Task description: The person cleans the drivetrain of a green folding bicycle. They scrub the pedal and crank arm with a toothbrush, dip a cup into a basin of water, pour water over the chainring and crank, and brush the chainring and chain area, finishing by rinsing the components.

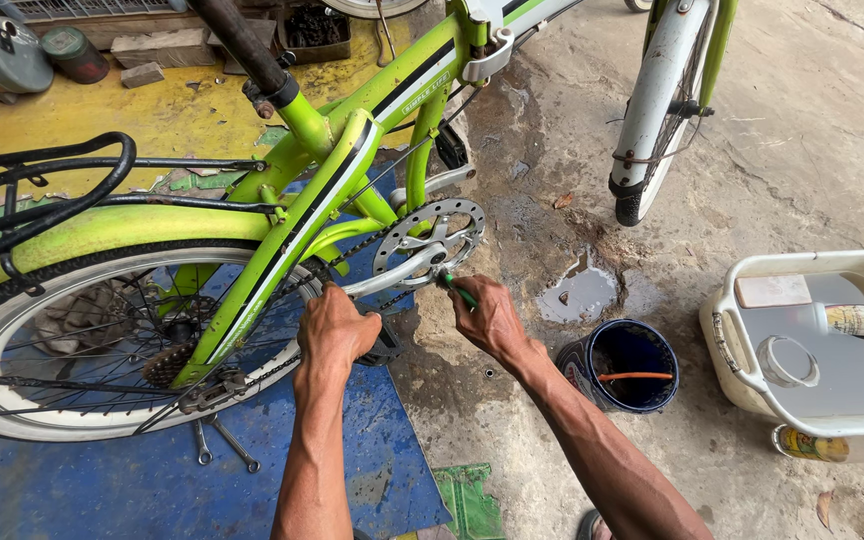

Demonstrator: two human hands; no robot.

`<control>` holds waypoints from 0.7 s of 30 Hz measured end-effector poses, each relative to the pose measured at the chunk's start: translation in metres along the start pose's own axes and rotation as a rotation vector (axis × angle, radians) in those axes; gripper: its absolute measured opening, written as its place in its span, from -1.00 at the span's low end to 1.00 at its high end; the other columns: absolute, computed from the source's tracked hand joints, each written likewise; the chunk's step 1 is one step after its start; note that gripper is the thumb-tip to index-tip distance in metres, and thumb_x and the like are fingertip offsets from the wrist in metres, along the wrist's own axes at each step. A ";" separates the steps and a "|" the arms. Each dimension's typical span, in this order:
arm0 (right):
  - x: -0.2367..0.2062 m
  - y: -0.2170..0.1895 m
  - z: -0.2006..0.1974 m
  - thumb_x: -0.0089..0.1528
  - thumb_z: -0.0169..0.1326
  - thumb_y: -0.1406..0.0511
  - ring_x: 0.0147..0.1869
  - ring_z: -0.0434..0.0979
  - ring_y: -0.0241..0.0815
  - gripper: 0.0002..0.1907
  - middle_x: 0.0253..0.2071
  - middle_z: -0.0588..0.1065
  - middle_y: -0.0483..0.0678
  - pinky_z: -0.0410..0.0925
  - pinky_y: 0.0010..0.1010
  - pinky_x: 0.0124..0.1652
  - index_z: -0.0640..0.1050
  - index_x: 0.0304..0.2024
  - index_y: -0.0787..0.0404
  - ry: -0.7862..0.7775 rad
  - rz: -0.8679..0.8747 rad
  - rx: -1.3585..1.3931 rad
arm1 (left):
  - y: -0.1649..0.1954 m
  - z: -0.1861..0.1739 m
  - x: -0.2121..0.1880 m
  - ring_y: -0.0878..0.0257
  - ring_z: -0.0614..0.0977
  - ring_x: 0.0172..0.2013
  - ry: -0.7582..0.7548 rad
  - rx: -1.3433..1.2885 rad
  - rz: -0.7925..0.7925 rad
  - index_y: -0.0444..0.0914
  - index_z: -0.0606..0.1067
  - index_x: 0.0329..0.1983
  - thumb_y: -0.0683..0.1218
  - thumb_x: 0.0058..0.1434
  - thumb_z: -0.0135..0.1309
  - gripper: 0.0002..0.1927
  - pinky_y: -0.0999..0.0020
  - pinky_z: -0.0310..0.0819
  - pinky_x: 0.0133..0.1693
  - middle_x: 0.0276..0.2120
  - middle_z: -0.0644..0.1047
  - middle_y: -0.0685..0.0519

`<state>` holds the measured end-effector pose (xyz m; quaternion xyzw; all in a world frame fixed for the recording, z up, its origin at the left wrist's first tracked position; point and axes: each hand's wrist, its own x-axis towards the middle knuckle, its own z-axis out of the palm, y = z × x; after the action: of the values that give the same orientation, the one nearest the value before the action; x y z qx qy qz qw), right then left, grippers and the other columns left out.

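Nearest the camera, two bare forearms reach to a green bicycle [282, 215]. Left hand [337, 330] is clenched around the pedal [384, 345] at the crank's [392, 275] end. Right hand [487, 315] grips a green-handled tool [457, 290], its tip set at the crank centre beside the chainring [430, 238]. Risk, as a judgement: should the tool slip, knuckles could strike the chainring teeth; a loosened pedal grip would let the crank spin. Two wrenches [220, 445] lie on a blue mat [102, 490]. Beyond: stained wet concrete [572, 200], dark bucket [627, 365], white tub [817, 340], yellow floor [102, 110].
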<state>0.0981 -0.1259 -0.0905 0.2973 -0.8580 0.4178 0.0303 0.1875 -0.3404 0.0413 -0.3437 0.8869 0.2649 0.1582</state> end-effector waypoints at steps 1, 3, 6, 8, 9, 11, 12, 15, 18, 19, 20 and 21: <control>0.000 0.002 0.001 0.29 0.06 0.40 -0.64 0.31 -0.24 -0.83 -0.48 0.54 0.02 0.21 -0.35 -0.69 0.65 -0.15 0.33 -0.058 0.045 -0.060 | -0.001 0.002 0.001 -0.16 0.72 -0.15 -0.003 0.011 0.005 -0.46 0.41 0.09 -0.10 0.06 0.21 -0.45 0.06 0.66 -0.04 -0.13 0.60 -0.34; 0.000 0.001 0.005 0.31 0.09 0.38 -0.62 0.30 -0.24 -0.85 -0.52 0.52 0.04 0.21 -0.35 -0.66 0.64 -0.16 0.32 0.012 0.007 -0.086 | -0.004 0.007 0.003 -0.14 0.70 -0.14 0.004 0.033 0.014 -0.44 0.42 0.08 -0.12 0.03 0.21 -0.46 0.06 0.62 -0.02 -0.14 0.60 -0.32; -0.008 -0.010 0.011 0.33 0.04 0.39 -0.64 0.31 -0.28 -0.82 -0.48 0.55 0.05 0.19 -0.36 -0.73 0.64 -0.11 0.30 0.006 0.019 0.010 | -0.008 0.013 0.006 -0.15 0.71 -0.15 0.001 0.024 -0.014 -0.43 0.46 0.03 -0.19 0.01 0.14 -0.53 0.08 0.62 -0.03 -0.16 0.62 -0.30; -0.014 -0.019 0.014 0.34 0.01 0.39 -0.65 0.32 -0.31 -0.79 -0.44 0.57 0.05 0.19 -0.39 -0.76 0.64 -0.08 0.28 -0.015 0.036 0.074 | -0.010 0.018 0.008 -0.14 0.70 -0.15 0.000 0.020 0.011 -0.43 0.48 -0.01 -0.19 -0.01 0.16 -0.55 0.08 0.60 -0.03 -0.16 0.61 -0.30; -0.016 -0.022 0.014 0.35 0.01 0.38 -0.65 0.34 -0.33 -0.79 -0.44 0.58 0.05 0.19 -0.42 -0.75 0.64 -0.07 0.28 -0.016 0.034 0.091 | -0.011 0.020 0.008 -0.14 0.70 -0.15 0.002 0.019 0.024 -0.42 0.48 -0.03 -0.19 -0.02 0.16 -0.55 0.07 0.59 -0.03 -0.17 0.61 -0.30; -0.015 -0.023 0.011 0.35 0.03 0.36 -0.64 0.35 -0.34 -0.79 -0.43 0.59 0.05 0.21 -0.45 -0.73 0.64 -0.07 0.27 -0.004 0.030 0.126 | -0.013 0.024 0.010 -0.10 0.74 -0.18 -0.037 0.021 -0.014 -0.41 0.54 -0.09 -0.20 0.01 0.11 -0.64 0.07 0.64 -0.08 -0.20 0.65 -0.25; -0.013 -0.021 0.008 0.34 0.05 0.35 -0.64 0.36 -0.34 -0.79 -0.43 0.60 0.06 0.21 -0.45 -0.72 0.64 -0.06 0.27 0.007 0.035 0.143 | -0.013 0.027 0.010 -0.09 0.75 -0.20 -0.062 0.023 -0.037 -0.41 0.57 -0.12 -0.21 0.02 0.09 -0.67 0.08 0.66 -0.11 -0.22 0.67 -0.23; -0.006 -0.009 0.000 0.32 0.07 0.36 -0.66 0.34 -0.31 -0.79 -0.39 0.62 0.08 0.23 -0.42 -0.73 0.66 -0.07 0.26 -0.046 0.015 0.115 | -0.015 0.034 0.012 -0.10 0.71 -0.18 -0.042 0.024 -0.035 -0.38 0.54 -0.10 -0.15 0.03 0.17 -0.65 0.09 0.63 -0.09 -0.18 0.63 -0.25; -0.003 -0.001 -0.006 0.30 0.07 0.35 -0.69 0.36 -0.31 -0.80 -0.42 0.63 0.08 0.23 -0.41 -0.76 0.67 -0.10 0.26 0.032 0.097 0.086 | -0.016 0.042 0.014 -0.07 0.71 -0.16 -0.066 0.042 -0.030 -0.36 0.55 -0.09 -0.06 0.05 0.22 -0.61 0.11 0.61 -0.07 -0.18 0.64 -0.22; -0.004 -0.001 -0.008 0.30 0.08 0.33 -0.70 0.38 -0.31 -0.80 -0.45 0.63 0.08 0.23 -0.41 -0.77 0.66 -0.11 0.27 0.078 0.151 0.087 | -0.017 0.044 0.014 -0.08 0.71 -0.16 -0.056 0.037 -0.034 -0.36 0.55 -0.08 -0.07 0.04 0.22 -0.61 0.10 0.61 -0.07 -0.17 0.64 -0.23; -0.005 -0.003 -0.011 0.30 0.07 0.33 -0.69 0.40 -0.32 -0.80 -0.45 0.64 0.07 0.26 -0.44 -0.76 0.67 -0.12 0.27 0.126 0.139 0.081 | -0.017 0.047 0.015 -0.10 0.70 -0.16 -0.050 0.034 -0.038 -0.36 0.54 -0.08 -0.08 0.03 0.22 -0.61 0.09 0.60 -0.07 -0.17 0.63 -0.25; -0.007 -0.007 -0.014 0.30 0.07 0.33 -0.67 0.42 -0.33 -0.80 -0.44 0.64 0.07 0.29 -0.48 -0.74 0.67 -0.13 0.28 0.178 0.131 0.072 | -0.018 0.049 0.016 -0.11 0.69 -0.16 -0.047 0.034 -0.037 -0.37 0.53 -0.08 -0.09 0.03 0.21 -0.61 0.08 0.59 -0.06 -0.16 0.62 -0.26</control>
<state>0.1048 -0.1153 -0.0784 0.2031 -0.8539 0.4743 0.0682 0.1933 -0.3314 -0.0121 -0.3507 0.8810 0.2547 0.1898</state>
